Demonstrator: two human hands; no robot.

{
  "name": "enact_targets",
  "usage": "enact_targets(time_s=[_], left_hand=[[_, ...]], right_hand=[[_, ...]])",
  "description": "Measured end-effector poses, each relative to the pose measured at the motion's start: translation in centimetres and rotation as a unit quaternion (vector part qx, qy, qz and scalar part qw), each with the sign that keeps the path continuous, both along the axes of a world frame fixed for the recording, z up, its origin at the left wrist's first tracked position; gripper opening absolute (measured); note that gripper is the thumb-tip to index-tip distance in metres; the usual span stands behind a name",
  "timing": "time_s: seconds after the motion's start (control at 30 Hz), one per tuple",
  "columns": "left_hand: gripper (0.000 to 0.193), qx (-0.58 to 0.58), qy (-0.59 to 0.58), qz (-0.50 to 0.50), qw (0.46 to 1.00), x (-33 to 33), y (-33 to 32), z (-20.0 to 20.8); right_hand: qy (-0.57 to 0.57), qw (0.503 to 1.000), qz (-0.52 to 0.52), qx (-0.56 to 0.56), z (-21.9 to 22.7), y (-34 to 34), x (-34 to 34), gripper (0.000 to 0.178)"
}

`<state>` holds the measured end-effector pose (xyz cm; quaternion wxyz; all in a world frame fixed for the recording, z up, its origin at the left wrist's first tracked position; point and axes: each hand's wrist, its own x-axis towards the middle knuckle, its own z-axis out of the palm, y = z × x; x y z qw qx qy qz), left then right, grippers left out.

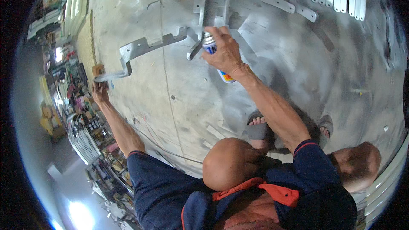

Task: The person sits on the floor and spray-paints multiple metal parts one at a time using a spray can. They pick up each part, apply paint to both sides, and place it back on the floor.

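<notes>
Right hand (224, 53): grip wrapped around a spray paint can (211, 47), over the floor.
Left hand (100, 93): grip pinching the end of a notched grey metal bracket (145, 47).

I saw a glossy metal spray can (211, 47) with a shiny silver top. The long notched bracket (147, 47) looked like flat steel under matt grey paint. The concrete floor (187, 102) was rough, stained and dusted silver-grey with overspray.
</notes>
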<state>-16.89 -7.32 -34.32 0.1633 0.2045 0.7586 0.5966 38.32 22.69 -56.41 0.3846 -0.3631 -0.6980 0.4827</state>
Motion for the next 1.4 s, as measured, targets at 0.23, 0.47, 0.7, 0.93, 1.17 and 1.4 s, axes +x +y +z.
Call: enact_targets(time_s=[0.23,0.47,0.7,0.93,1.17,1.4], left_hand=[[0.031,0.026,0.129,0.042,0.99,3.8,5.4,2.2],[0.028,0.068,0.11,-0.067,0.989,6.6,15.9,7.3],[0.027,0.023,0.174,-0.224,0.959,12.2,27.4,10.3],[0.031,-0.005,0.212,-0.301,0.93,16.4,31.8,10.8],[0.024,-0.068,0.313,-0.228,0.92,17.6,33.8,10.5],[0.02,-0.042,0.287,-0.199,0.936,17.7,31.7,10.6]], right_hand=[[0.052,0.999,0.001,-0.008,3.4,0.0,1.2,0.069],[0.121,0.978,0.152,0.074,14.0,-0.8,2.1,0.068],[0.164,0.95,0.113,0.242,22.9,2.0,2.6,0.065],[-0.001,0.966,0.112,0.234,21.7,0.6,5.3,0.068],[0.083,0.962,0.026,0.26,22.6,2.0,8.0,0.065],[-0.07,0.978,0.103,0.17,20.7,1.6,7.4,0.066]])
